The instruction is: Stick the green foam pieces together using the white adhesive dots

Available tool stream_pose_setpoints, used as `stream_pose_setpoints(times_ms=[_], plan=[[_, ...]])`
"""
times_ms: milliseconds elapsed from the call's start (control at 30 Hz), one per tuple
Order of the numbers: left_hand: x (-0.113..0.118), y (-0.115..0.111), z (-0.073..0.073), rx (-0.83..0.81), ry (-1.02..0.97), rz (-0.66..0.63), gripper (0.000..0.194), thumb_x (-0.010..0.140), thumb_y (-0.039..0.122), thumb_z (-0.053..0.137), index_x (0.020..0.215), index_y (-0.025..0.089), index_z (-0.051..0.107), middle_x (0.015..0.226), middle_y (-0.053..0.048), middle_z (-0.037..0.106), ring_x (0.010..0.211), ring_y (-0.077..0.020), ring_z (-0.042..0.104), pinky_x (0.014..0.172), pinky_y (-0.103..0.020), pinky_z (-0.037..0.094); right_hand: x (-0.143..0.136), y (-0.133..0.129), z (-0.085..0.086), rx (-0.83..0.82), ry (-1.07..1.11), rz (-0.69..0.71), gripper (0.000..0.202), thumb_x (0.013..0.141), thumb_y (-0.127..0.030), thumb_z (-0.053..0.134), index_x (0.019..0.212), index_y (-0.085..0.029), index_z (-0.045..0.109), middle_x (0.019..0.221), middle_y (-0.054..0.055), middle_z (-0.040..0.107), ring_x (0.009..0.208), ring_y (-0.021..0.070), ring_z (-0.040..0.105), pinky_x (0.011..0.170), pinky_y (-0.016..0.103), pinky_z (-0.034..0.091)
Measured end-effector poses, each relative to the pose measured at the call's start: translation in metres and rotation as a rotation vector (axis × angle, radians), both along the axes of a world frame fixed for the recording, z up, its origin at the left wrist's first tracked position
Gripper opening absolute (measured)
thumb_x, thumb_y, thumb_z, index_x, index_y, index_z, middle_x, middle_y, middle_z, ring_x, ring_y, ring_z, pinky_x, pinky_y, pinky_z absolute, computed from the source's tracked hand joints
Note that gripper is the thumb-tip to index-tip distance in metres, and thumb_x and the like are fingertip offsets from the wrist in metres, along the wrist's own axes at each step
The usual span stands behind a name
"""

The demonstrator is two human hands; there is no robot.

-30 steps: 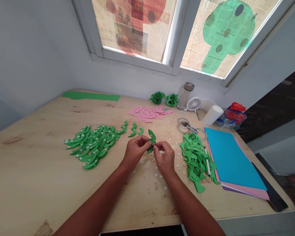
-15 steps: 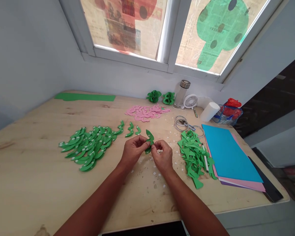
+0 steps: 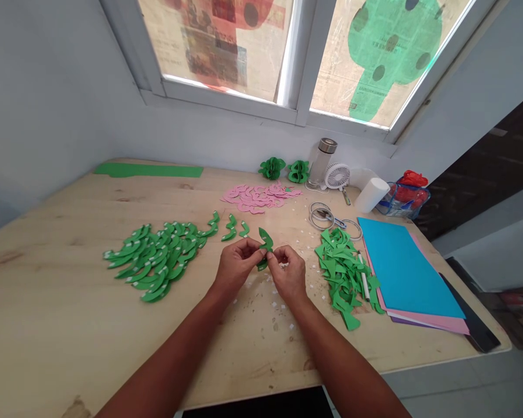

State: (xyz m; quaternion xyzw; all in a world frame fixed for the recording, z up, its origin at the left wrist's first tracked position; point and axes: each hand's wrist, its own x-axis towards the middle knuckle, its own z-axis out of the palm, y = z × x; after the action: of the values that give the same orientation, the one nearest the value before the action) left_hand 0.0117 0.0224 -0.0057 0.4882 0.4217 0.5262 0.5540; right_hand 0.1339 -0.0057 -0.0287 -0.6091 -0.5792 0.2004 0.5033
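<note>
Over the middle of the table, my left hand (image 3: 240, 259) pinches a curved green paper piece (image 3: 265, 238) between thumb and fingers. My right hand (image 3: 289, 271) meets it from the other side, its thumb and finger closed on the paper's edge. Part of the piece is hidden behind my fingertips. To the left lies a pile of curved green paper pieces (image 3: 161, 258) with small white squares on them. A few similar pieces (image 3: 230, 226) lie apart just beyond my left hand. Small white bits (image 3: 280, 305) are scattered on the table beneath my hands.
Green paper scraps (image 3: 342, 273) and a white pen (image 3: 365, 284) lie right, beside stacked coloured sheets (image 3: 409, 267). Behind are pink paper pieces (image 3: 257, 198), green paper balls (image 3: 272, 168), a bottle (image 3: 321, 162), a small fan (image 3: 337, 175), a white roll (image 3: 372, 195) and scissors (image 3: 331, 218).
Both hands stay nearly in place, still on the green paper piece. My right thumb has shifted slightly against it. The whole view has moved a little.
</note>
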Motion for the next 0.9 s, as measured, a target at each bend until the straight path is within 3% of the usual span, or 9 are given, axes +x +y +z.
stream_pose_setpoints(times_ms=[667,900], plan=[[0.0,0.0006,-0.0024,-0.007,0.002,-0.003,0.013,0.061,0.02,0.072,0.062,0.015,0.06,0.059,0.001,0.059,0.056,-0.0107,0.053,0.055,-0.022,0.042,0.0006,0.0012,-0.0027,-0.021,-0.008,0.002,0.006,0.072,-0.021,0.05,0.067,-0.02,0.054,0.065,0.0,0.058,0.062,0.0142,0.052,0.063,0.026,0.041],[-0.0004,0.0017,-0.0066,0.025,0.031,-0.023,0.013,0.063,0.022,0.072,0.064,0.015,0.061,0.058,0.002,0.057,0.055,-0.0093,0.051,0.053,-0.02,0.041,0.001,0.0021,-0.0003,-0.067,0.086,0.017,0.014,0.076,-0.027,0.05,0.064,-0.02,0.053,0.06,-0.002,0.054,0.058,0.0129,0.049,0.058,0.024,0.04]])
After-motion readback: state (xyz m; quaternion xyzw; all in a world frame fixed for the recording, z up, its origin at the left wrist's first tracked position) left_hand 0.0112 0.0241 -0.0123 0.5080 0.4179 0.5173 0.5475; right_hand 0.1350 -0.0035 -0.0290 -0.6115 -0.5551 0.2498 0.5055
